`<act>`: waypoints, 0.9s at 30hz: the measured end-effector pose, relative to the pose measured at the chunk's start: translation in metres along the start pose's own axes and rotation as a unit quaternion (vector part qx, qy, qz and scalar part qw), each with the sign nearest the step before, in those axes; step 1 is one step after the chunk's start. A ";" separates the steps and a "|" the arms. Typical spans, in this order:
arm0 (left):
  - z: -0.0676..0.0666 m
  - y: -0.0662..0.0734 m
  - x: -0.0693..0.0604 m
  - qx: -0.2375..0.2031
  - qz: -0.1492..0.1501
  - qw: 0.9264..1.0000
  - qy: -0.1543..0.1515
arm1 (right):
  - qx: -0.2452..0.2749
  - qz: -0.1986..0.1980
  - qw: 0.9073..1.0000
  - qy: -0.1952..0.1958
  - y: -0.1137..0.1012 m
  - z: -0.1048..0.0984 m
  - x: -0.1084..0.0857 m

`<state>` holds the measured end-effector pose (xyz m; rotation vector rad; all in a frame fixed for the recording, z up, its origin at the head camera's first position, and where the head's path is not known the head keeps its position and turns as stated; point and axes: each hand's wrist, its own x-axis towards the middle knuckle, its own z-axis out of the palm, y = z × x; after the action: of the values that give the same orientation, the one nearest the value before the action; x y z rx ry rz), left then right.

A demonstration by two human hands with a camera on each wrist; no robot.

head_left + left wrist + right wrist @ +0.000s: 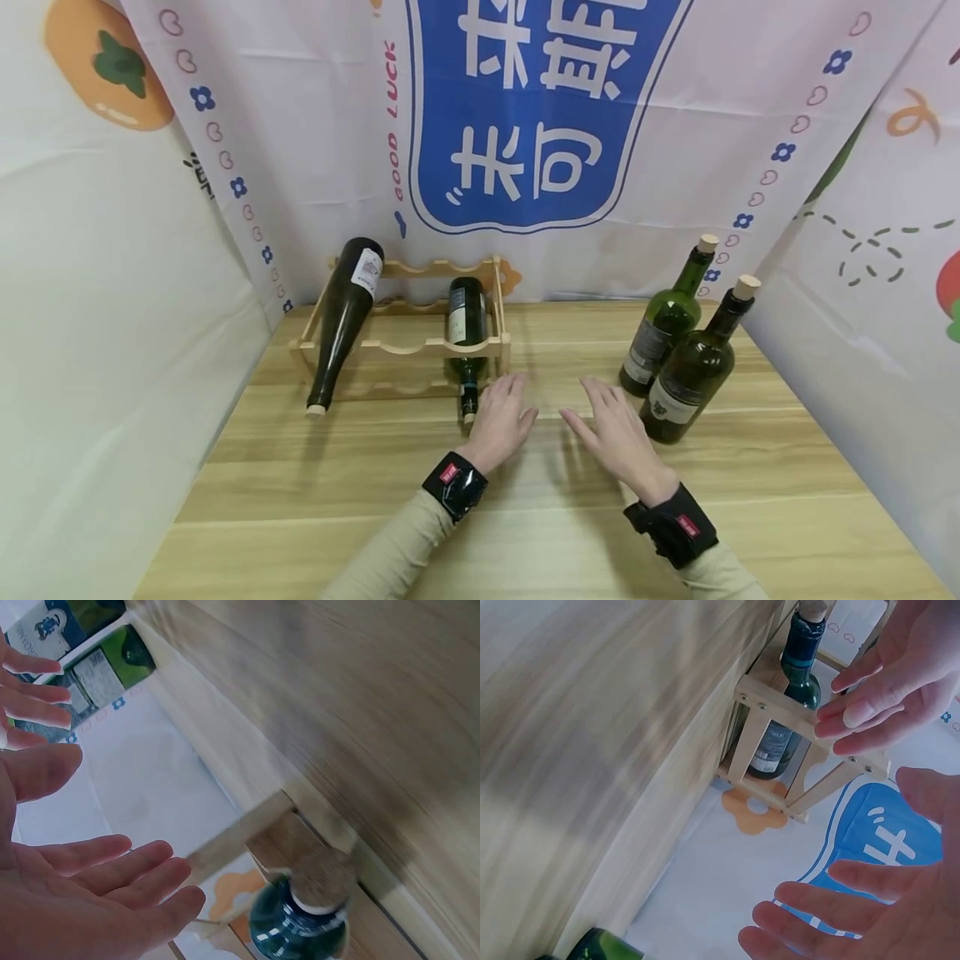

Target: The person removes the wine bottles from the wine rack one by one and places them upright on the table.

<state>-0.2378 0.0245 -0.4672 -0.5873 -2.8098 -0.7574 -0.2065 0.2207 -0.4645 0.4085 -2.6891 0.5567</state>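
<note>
Both hands are held apart with fingers extended and nothing in them. The left hand (501,423) is beside the neck of a green bottle (467,321) lying in the lower right of a wooden rack (405,348). A dark bottle (347,308) leans at a slant across the rack's left side, cork toward the front. The right hand (621,435) is left of two upright corked bottles, a green one (663,325) and a darker one (690,383). In the left wrist view, a cork (322,877) shows close to the left hand (97,900).
A pale wood tabletop (540,533) extends under everything. Behind it hangs a white cloth with a blue printed panel (532,100), and printed white cloth (112,292) closes off the left and right sides.
</note>
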 end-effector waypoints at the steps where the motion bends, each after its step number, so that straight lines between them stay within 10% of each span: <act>1: -0.001 -0.002 -0.001 0.000 -0.003 1.000 0.001 | 0.001 0.000 1.000 -0.003 -0.001 0.001 0.001; 27: -0.024 -0.041 -0.019 -0.004 -0.056 0.998 0.027 | 0.031 -0.019 0.998 -0.047 -0.037 0.010 0.018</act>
<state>-0.2361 -0.0266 -0.4702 -0.4082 -2.8108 -0.7932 -0.2123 0.1800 -0.4537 0.5142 -2.7523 0.6245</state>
